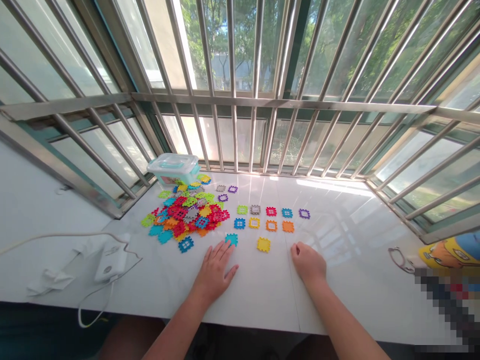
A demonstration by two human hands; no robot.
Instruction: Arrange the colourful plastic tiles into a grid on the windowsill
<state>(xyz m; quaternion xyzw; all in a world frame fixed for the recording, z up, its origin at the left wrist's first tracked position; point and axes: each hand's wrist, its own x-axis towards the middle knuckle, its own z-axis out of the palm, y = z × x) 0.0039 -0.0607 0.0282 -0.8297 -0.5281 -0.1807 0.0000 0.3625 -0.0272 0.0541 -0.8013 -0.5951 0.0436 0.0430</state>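
The left hand [215, 274] lies flat and wide open on the glossy white stone counter [262, 305], holding nothing, with its spread fingertips [224, 250] just beside a teal square plastic tile [231, 240]. The right hand [308, 263] rests curled on the counter with its fingers bent under, and whether anything sits inside it cannot be told. Between the hands lies a yellow square plastic tile [263, 244]. Beyond them, two neat rows of small coloured square plastic tiles [264, 218] run across the counter, and to their left sits a loose heap of multicoloured interlocking plastic tiles [187, 212]. Behind the heap, a teal plastic storage box with a clear lid [173, 169] stands near the steel window bars [232, 125]. A white plastic charger with its cable [111, 260] lies further left.
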